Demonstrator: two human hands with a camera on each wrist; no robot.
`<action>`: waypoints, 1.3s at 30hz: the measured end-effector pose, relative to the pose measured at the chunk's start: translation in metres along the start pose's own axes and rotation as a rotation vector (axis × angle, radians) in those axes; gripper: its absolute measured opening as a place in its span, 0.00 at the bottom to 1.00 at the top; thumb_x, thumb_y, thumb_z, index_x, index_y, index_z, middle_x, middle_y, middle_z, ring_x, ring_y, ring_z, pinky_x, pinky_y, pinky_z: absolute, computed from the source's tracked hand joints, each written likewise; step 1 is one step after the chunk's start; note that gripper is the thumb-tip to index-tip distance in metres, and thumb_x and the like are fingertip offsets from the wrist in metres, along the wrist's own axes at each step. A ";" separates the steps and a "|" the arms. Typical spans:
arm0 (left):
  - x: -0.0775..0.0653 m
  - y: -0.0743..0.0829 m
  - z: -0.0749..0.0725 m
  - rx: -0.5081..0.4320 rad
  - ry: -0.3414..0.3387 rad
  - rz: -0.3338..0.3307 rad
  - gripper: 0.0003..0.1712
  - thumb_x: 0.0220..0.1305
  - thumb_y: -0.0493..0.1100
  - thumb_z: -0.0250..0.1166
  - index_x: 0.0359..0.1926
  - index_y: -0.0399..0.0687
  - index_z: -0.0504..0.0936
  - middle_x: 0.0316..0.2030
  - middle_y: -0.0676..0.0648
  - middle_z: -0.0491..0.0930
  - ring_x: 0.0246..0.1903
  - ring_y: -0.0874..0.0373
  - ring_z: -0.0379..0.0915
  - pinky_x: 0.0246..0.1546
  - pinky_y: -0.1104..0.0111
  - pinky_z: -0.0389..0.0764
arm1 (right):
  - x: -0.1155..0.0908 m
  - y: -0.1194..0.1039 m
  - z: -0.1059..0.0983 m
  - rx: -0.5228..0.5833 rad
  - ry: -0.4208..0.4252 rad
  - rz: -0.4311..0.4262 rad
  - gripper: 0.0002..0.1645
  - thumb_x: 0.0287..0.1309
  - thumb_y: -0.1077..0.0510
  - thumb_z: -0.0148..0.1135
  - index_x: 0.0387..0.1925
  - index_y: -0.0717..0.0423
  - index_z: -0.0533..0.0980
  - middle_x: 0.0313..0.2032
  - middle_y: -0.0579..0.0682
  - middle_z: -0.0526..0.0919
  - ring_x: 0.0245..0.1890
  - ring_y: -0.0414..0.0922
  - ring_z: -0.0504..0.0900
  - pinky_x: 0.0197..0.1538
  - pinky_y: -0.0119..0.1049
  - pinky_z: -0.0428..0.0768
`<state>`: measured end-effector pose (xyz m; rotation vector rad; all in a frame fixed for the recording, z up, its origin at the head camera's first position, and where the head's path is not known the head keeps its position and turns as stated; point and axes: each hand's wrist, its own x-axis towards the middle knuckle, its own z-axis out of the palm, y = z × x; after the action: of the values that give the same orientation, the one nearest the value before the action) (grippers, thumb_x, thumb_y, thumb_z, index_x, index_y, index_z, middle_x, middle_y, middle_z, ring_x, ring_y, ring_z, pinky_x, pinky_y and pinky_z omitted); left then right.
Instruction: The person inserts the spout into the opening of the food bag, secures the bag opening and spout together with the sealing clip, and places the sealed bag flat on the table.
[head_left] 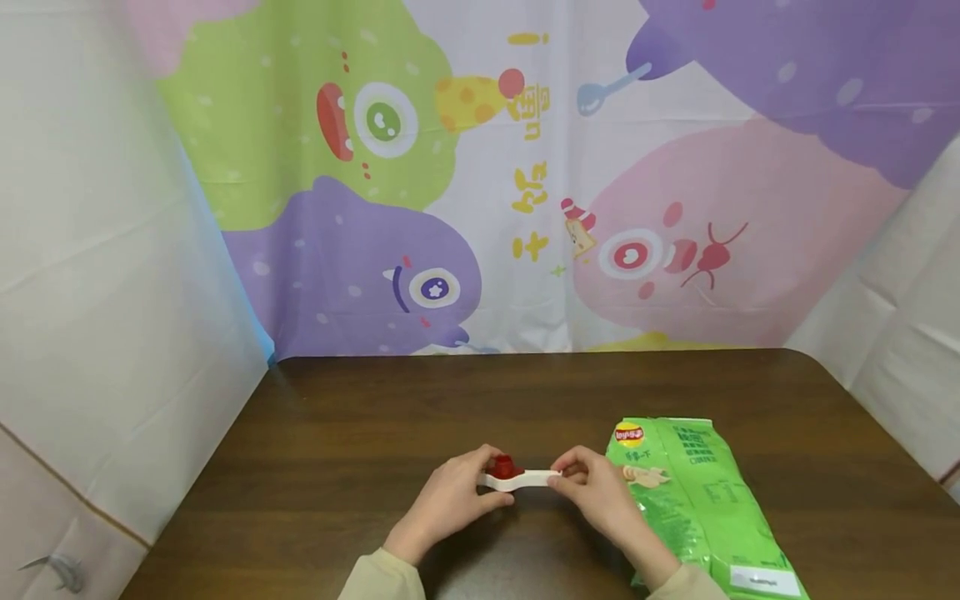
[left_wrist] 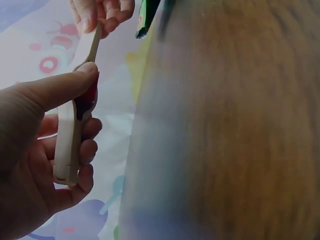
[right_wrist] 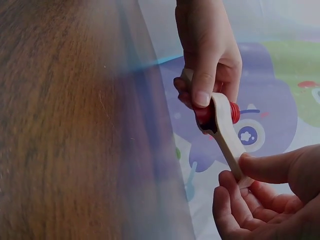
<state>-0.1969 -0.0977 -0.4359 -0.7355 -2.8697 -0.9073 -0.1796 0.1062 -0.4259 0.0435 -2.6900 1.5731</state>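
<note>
1. Currently, the white clip [head_left: 536,478] with a red ribbed cap [head_left: 504,465] is held in both hands above the table [head_left: 337,417]. In the head view it lies roughly level, running from left to right.
2. Left hand [head_left: 453,496]: the fingers are curled round the wide end of the clip, next to the red cap. The left wrist view shows the thumb laid along one face, with the other fingers wrapped round from behind.
3. Right hand [head_left: 600,492]: the fingers are in a narrow pinch on the slim end, with the thumb opposing the forefinger.
4. Green Lay's chip bag [head_left: 705,508]: it lies on the table to the right and is gripped by neither hand. The right forearm overlaps its edge in the head view; contact cannot be confirmed.
5. Step in hand: judged to be two-handed handling of the clip, gripped at both ends. Whether its two arms are parted cannot be told.
6. Next move: judged to call for the left hand to steady the wide end while the right fingers work the slim end. Handling the bag would first require one hand to be freed.
</note>
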 end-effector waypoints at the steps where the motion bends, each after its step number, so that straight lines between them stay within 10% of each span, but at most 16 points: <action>1: 0.000 0.000 0.000 -0.002 -0.002 -0.003 0.23 0.49 0.54 0.69 0.45 0.53 0.75 0.37 0.58 0.79 0.36 0.64 0.75 0.36 0.68 0.75 | 0.000 0.000 0.000 -0.002 0.001 0.000 0.07 0.46 0.63 0.67 0.28 0.58 0.76 0.23 0.47 0.79 0.24 0.38 0.76 0.27 0.31 0.71; 14: 0.001 0.000 -0.006 -0.122 -0.004 0.028 0.17 0.54 0.59 0.62 0.42 0.58 0.77 0.38 0.61 0.78 0.37 0.67 0.73 0.39 0.69 0.74 | 0.002 0.000 -0.006 0.039 0.040 -0.011 0.09 0.46 0.64 0.67 0.31 0.59 0.76 0.27 0.49 0.81 0.26 0.39 0.79 0.29 0.30 0.73; 39: 0.002 0.003 -0.005 -0.065 0.130 0.075 0.23 0.49 0.51 0.68 0.47 0.49 0.79 0.36 0.55 0.82 0.35 0.61 0.76 0.37 0.68 0.74 | 0.003 -0.004 -0.012 -0.007 0.077 -0.073 0.08 0.45 0.63 0.68 0.30 0.56 0.76 0.26 0.49 0.84 0.27 0.38 0.82 0.28 0.28 0.72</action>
<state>-0.1974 -0.0975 -0.4301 -0.7540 -2.6930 -1.0035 -0.1821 0.1146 -0.4164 0.0786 -2.6042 1.5123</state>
